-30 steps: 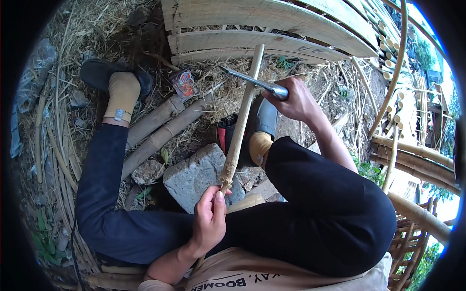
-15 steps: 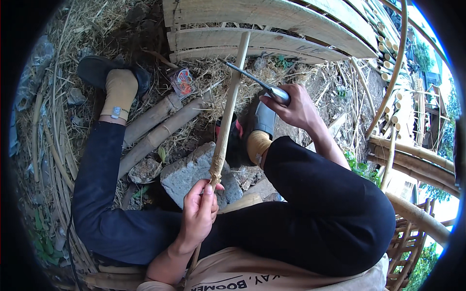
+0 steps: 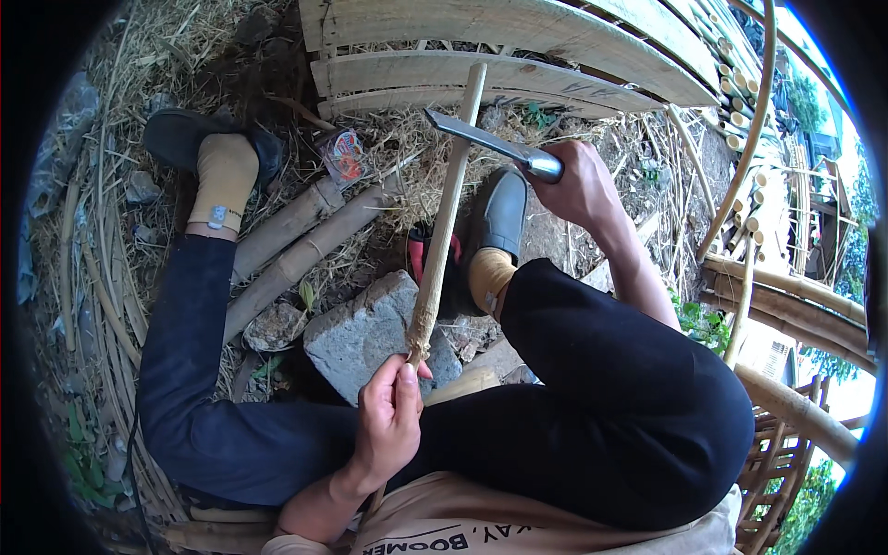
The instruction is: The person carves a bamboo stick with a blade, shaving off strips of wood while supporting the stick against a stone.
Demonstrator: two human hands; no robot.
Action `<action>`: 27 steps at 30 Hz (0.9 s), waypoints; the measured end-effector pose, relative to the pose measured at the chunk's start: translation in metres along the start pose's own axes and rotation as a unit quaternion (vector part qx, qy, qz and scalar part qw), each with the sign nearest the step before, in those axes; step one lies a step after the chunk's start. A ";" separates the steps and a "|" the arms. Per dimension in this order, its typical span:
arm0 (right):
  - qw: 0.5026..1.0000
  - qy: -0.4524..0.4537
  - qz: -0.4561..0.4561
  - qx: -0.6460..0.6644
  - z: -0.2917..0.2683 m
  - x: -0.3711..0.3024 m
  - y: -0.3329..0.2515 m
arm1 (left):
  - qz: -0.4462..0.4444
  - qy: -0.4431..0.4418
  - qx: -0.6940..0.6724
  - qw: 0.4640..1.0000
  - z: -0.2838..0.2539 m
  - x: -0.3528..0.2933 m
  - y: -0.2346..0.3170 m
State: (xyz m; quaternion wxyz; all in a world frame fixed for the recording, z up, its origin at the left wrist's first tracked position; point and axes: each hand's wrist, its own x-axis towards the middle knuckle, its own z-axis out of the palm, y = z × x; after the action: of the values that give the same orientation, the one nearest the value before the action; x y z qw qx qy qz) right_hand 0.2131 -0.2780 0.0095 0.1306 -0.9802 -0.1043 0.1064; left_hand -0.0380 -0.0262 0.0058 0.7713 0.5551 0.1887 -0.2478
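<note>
My left hand (image 3: 388, 421) is closed around the narrowed part of a pale wooden stick (image 3: 450, 208), just below a rough, frayed ring. From there the thicker part of the stick slants up and away to the wooden slats. In my right hand (image 3: 581, 185) is a knife (image 3: 490, 141) with a metallic grey handle end. Its blade points left and crosses the stick near the far end; whether the edge touches the wood I cannot tell. The flat of the blade shows.
A grey stone block (image 3: 356, 328) sits between my legs, beside bamboo poles (image 3: 305, 245) lying on straw. A red and black object (image 3: 418, 250) lies near my right shoe (image 3: 499, 213). Wooden slats (image 3: 499, 79) stand ahead; stacked bamboo (image 3: 740, 120) is at far right.
The knife has turned so its blade shows broader. My right hand has shifted slightly right and up. The stick and my left hand have moved slightly right, the hand also a little nearer.
</note>
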 end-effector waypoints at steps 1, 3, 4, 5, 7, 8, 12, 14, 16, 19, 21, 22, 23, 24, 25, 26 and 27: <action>1.000 0.000 0.000 0.001 -0.001 -0.001 -0.002 | 0.000 0.000 0.001 1.000 0.001 -0.002 0.000; 0.999 -0.031 0.016 0.035 -0.004 0.000 -0.010 | 0.023 0.029 0.065 0.997 0.002 -0.003 0.001; 0.999 -0.027 0.016 0.033 -0.006 0.000 -0.010 | 0.026 0.027 0.065 0.997 0.003 -0.005 0.003; 0.999 -0.024 0.011 0.038 -0.008 -0.001 -0.009 | 0.034 0.025 0.077 0.996 0.004 -0.007 0.006; 0.999 -0.018 0.005 0.042 -0.010 -0.002 -0.006 | 0.044 0.023 0.088 0.995 0.006 -0.007 0.007; 0.999 0.003 -0.003 0.048 -0.009 -0.003 -0.003 | 0.050 0.026 0.101 0.993 0.007 -0.007 0.006; 0.999 0.002 0.004 0.049 -0.013 -0.002 -0.002 | 0.058 0.020 0.100 0.993 0.007 -0.008 0.003; 1.000 -0.002 -0.003 0.029 -0.014 -0.003 -0.002 | 0.052 0.011 0.084 0.995 0.005 -0.009 0.002; 1.000 0.005 -0.013 0.006 -0.015 -0.002 -0.001 | 0.000 -0.015 -0.009 1.000 0.003 -0.006 0.003; 1.000 -0.001 -0.011 -0.019 -0.015 -0.003 -0.001 | -0.071 -0.056 -0.145 0.985 -0.002 -0.001 0.011; 1.000 -0.001 -0.011 -0.028 -0.015 -0.002 -0.001 | -0.060 -0.046 -0.116 0.990 0.001 -0.003 0.008; 1.000 0.000 -0.009 -0.028 -0.015 -0.002 -0.002 | -0.039 -0.036 -0.076 0.996 0.002 -0.004 0.008; 1.000 0.003 -0.015 -0.017 -0.016 -0.002 -0.002 | -0.018 -0.025 -0.036 0.999 0.004 -0.005 0.007; 1.000 0.007 -0.020 -0.006 -0.016 -0.002 -0.003 | -0.018 -0.027 -0.035 0.999 0.005 -0.006 0.006; 1.000 0.009 -0.018 -0.007 -0.016 -0.002 -0.003 | -0.010 -0.022 -0.020 0.999 0.006 -0.008 0.004; 1.000 0.013 -0.017 -0.011 -0.015 -0.003 -0.003 | -0.001 -0.018 -0.006 1.000 0.007 -0.008 0.003; 1.000 0.017 -0.016 -0.015 -0.015 -0.004 -0.001 | 0.000 -0.021 -0.006 1.000 0.007 -0.009 0.003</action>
State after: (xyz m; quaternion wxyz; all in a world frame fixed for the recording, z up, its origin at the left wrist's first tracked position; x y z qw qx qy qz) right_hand 0.2129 -0.2810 0.0250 0.1192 -0.9819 -0.1193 0.0863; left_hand -0.0433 -0.0310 0.0149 0.7783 0.5455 0.1736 -0.2579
